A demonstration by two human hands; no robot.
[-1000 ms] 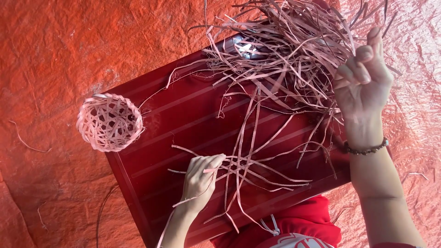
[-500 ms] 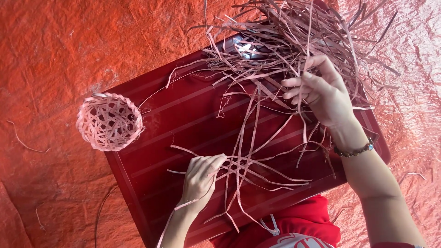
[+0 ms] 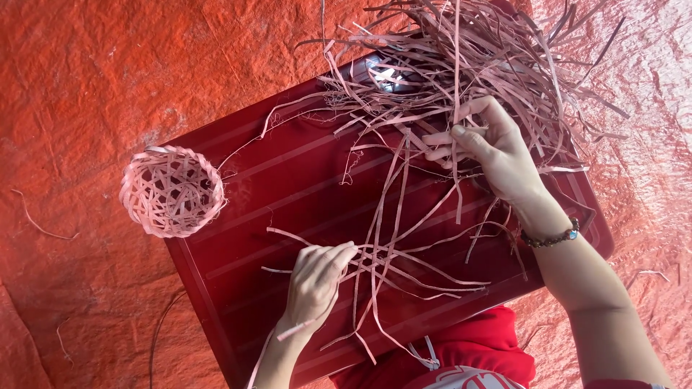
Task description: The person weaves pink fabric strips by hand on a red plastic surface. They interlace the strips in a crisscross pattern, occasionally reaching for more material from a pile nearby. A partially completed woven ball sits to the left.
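Observation:
My left hand (image 3: 316,279) presses down on the crossing of several thin pale strips (image 3: 393,263) laid out on a dark red tray (image 3: 288,194). My right hand (image 3: 490,148), with a bead bracelet on its wrist, pinches one long strip at the near edge of a big loose heap of strips (image 3: 468,65) on the tray's far end. The pinched strip hangs down past the fingers. A small round woven basket (image 3: 171,191) of the same strips sits at the tray's left corner, away from both hands.
An orange-red crinkled sheet (image 3: 86,86) covers the ground all around the tray. A few stray strips (image 3: 40,223) lie on it at the left. Red clothing (image 3: 447,356) shows below the tray's near edge.
My right hand came down from the upper right and moved left to the heap's edge, closing on a strip. The left hand stayed on the crossed strips.

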